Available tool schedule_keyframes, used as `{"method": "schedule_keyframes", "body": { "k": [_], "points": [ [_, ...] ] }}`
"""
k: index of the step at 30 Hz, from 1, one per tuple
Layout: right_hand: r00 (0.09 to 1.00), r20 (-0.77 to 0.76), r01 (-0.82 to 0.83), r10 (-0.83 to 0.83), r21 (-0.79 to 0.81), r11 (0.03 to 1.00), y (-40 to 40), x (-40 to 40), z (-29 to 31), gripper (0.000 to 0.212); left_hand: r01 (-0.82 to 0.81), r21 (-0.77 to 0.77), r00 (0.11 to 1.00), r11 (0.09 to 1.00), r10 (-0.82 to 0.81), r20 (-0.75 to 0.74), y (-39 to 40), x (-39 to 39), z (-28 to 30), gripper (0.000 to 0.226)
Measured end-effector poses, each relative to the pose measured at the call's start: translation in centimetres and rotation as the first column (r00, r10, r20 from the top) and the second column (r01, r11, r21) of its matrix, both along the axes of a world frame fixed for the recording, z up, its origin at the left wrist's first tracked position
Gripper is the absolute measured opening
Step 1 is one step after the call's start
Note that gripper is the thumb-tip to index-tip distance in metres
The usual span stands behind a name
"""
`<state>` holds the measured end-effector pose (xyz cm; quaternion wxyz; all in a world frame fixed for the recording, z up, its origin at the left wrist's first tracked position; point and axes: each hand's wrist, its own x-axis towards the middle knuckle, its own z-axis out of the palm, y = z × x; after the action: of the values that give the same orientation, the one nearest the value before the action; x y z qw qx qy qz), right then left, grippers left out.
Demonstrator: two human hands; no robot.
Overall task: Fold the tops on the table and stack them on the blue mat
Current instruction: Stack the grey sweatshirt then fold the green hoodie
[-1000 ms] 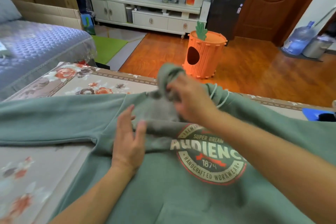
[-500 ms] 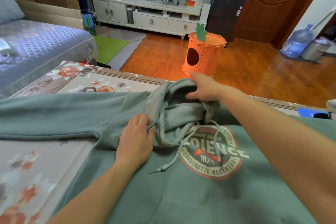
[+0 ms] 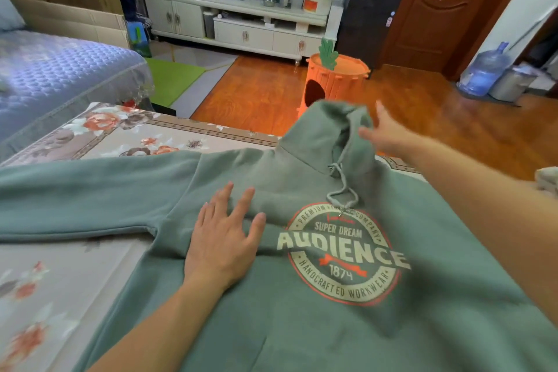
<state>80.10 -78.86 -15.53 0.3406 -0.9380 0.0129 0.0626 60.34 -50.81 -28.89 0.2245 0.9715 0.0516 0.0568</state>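
Hoodie (image 3: pixel 302 305) is lying front-up across the table (image 3: pixel 60 281) under our arms. We are pressing our left hand (image 3: pixel 225 240) flat, fingers spread, on its chest, while our right hand (image 3: pixel 389 134), fingers straight, is touching the raised hood (image 3: pixel 326 130).

The green hoodie (image 3: pixel 302 326) is matt, soft fleecy cloth; the floor (image 3: pixel 256 93) beyond is glossy wood.

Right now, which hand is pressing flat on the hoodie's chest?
The left hand, fingers spread beside the round print of the hoodie; the right hand is out at the hood.
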Motion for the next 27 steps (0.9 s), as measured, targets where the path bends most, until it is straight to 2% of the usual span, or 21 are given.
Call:
{"method": "schedule_keyframes", "body": {
  "k": [2, 3, 5, 8, 9, 11, 13, 14, 16, 18, 20, 22, 24, 26, 27],
  "points": [
    [0.998, -0.035, -0.059, 0.049, -0.368, 0.928, -3.2, -1.4, -3.8, 0.067, 0.013, 0.184, 0.998, 0.983, -0.001, -0.063, -0.6, -0.1, -0.4, 0.069],
    [0.999, -0.053, -0.03, 0.005, -0.474, 0.88, -5.2, -2.0, -5.5, 0.058, 0.016, 0.251, 0.996, 0.968, 0.008, -0.093, -1.0, 0.0, -0.2, 0.065],
    [0.995, -0.047, 0.048, -0.088, -0.545, 0.837, -8.7, -2.8, -7.9, 0.048, 0.006, 0.303, 0.993, 0.953, 0.031, -0.118, -0.9, 2.2, 0.9, 0.053],
    [0.995, -0.035, 0.054, -0.097, -0.626, 0.778, -11.7, -2.4, -9.6, 0.045, -0.083, 0.158, 0.997, 0.984, 0.083, 0.001, 0.9, 9.6, 3.9, 0.038],
    [0.995, -0.01, 0.066, -0.097, -0.665, 0.744, -11.9, -2.0, -9.8, 0.043, -0.098, 0.185, 0.995, 0.978, 0.095, 0.025, 1.8, 12.0, 4.6, 0.038],
    [0.995, 0.061, 0.102, -0.085, -0.728, 0.678, -11.6, -1.7, -9.6, 0.033, -0.075, 0.285, 0.992, 0.956, 0.1, -0.075, 3.1, 15.8, 5.1, 0.041],
    [0.976, 0.216, 0.195, -0.031, -0.799, 0.568, -11.4, -1.0, -9.1, 0.023, -0.024, 0.319, 0.975, 0.947, 0.093, -0.204, 3.6, 17.8, 4.8, 0.03],
    [0.953, 0.303, 0.266, -0.021, -0.798, 0.541, -11.4, -0.8, -8.9, 0.022, -0.035, 0.321, 0.979, 0.946, 0.096, -0.178, 3.5, 18.4, 4.6, 0.023],
    [0.91, 0.396, 0.384, -0.125, -0.686, 0.618, -11.4, 0.0, -9.4, 0.021, -0.145, 0.264, 0.986, 0.953, 0.162, -0.041, 3.4, 19.4, 4.4, 0.024],
    [0.912, 0.308, 0.404, -0.272, -0.554, 0.728, -10.8, 0.3, -10.6, 0.024, -0.196, 0.136, 0.979, 0.971, 0.201, -0.02, 2.6, 19.2, 4.3, 0.035],
    [0.938, 0.211, 0.343, -0.275, -0.455, 0.822, -10.7, 0.0, -11.5, 0.047, -0.127, 0.005, 0.984, 0.992, 0.126, -0.128, 1.6, 18.2, 4.1, 0.059],
    [0.974, 0.073, 0.225, -0.214, -0.379, 0.898, -10.5, -1.3, -10.2, 0.069, -0.029, -0.073, 0.971, 0.997, 0.011, -0.239, 0.6, 16.0, 4.3, 0.074],
    [0.99, -0.001, 0.13, -0.138, -0.332, 0.934, -10.4, -3.9, -8.4, 0.073, 0.063, 0.006, 0.976, 0.998, -0.06, -0.209, -0.2, 12.3, 4.3, 0.073],
    [0.995, 0.096, 0.032, 0.007, -0.392, 0.919, -9.4, -8.9, -7.2, 0.07, 0.144, 0.177, 0.987, 0.973, -0.128, -0.1, -0.8, 6.2, 4.1, 0.071],
    [0.979, 0.177, -0.009, 0.098, -0.445, 0.896, -8.9, -12.3, -7.3, 0.073, 0.193, 0.215, 0.981, 0.957, -0.182, -0.07, -1.1, 2.4, 4.0, 0.07]
  ]
}}
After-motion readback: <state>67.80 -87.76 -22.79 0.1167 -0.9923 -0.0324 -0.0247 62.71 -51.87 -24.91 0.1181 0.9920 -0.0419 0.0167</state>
